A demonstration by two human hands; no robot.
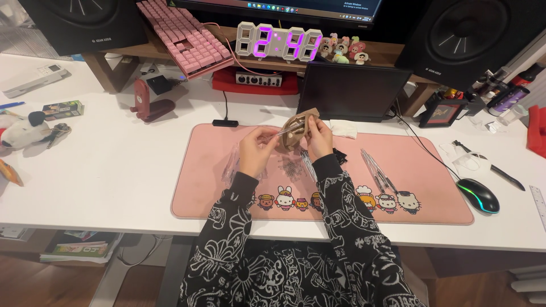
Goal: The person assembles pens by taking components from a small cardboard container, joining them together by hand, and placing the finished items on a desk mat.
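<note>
Above the middle of a pink desk mat (227,199) my right hand (319,139) holds up a small tan wooden model piece (296,129) with cut-out openings. My left hand (257,149) pinches a thin clear rod whose tip reaches into the wooden piece. Both sleeves are black with a white pattern. On the mat below my hands lies a pile of small dark parts (290,167), with clear plastic bags (231,162) to the left and thin clear sticks (378,170) to the right.
At the back stand a pink keyboard (185,37), a white digit clock (278,42), two black speakers, a dark tablet (352,91) and small figurines. A lit mouse (478,195) lies right of the mat, a plush toy (23,129) far left, a red stand (149,102) behind.
</note>
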